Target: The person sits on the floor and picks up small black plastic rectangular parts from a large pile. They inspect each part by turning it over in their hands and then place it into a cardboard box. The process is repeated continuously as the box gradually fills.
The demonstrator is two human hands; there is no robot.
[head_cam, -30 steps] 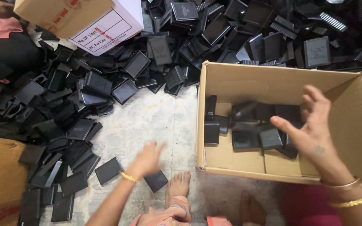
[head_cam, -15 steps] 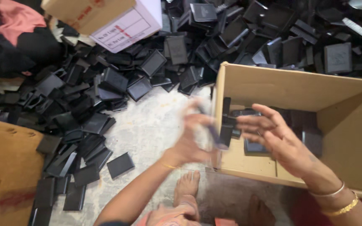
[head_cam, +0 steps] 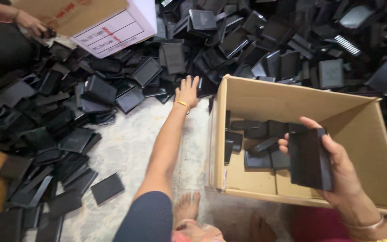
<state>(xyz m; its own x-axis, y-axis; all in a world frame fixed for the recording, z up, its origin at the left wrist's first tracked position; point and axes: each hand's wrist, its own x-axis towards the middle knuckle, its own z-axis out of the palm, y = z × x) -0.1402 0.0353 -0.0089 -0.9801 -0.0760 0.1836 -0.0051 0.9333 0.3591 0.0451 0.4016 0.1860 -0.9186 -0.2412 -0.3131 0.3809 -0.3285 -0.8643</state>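
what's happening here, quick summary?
A person sits on the floor beside an open cardboard box. The right hand holds a stack of flat black plastic parts over the box, which already has a few such parts on its bottom. The left hand is stretched out to the big pile of black parts spread across the floor, fingers open at its edge. At top left, another person's hand is beside a second box.
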